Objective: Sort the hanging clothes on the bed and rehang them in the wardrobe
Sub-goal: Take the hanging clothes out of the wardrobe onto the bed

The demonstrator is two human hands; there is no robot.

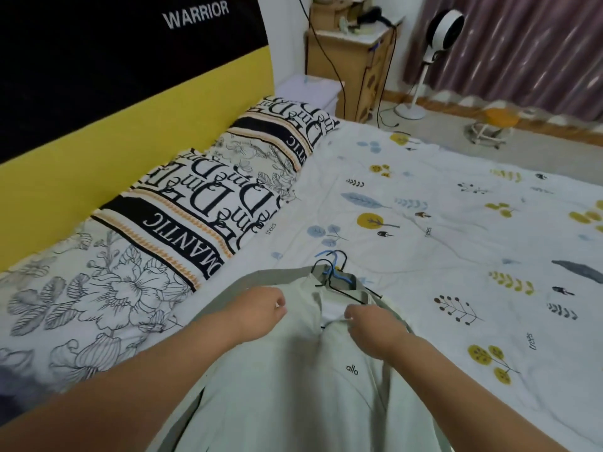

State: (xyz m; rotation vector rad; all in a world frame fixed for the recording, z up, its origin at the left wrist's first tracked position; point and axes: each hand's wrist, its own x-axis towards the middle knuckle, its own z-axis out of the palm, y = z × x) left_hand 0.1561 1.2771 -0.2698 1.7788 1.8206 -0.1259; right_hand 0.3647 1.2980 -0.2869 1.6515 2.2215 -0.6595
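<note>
A: Where's the jacket [293, 370]?
B: Flat on the bed [440, 197], hangers [339, 275] at its collar.
A: And the hands?
B: Left hand [257, 311] fingers curled on cloth; right hand [372, 327] pinches the collar, probably to spread it for sorting.

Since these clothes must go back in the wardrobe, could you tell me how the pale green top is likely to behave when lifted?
The pale green top will probably hang limp, since it lies creased on the bed. It looks thin, so likely light. The hangers at its collar may slip out.
</note>
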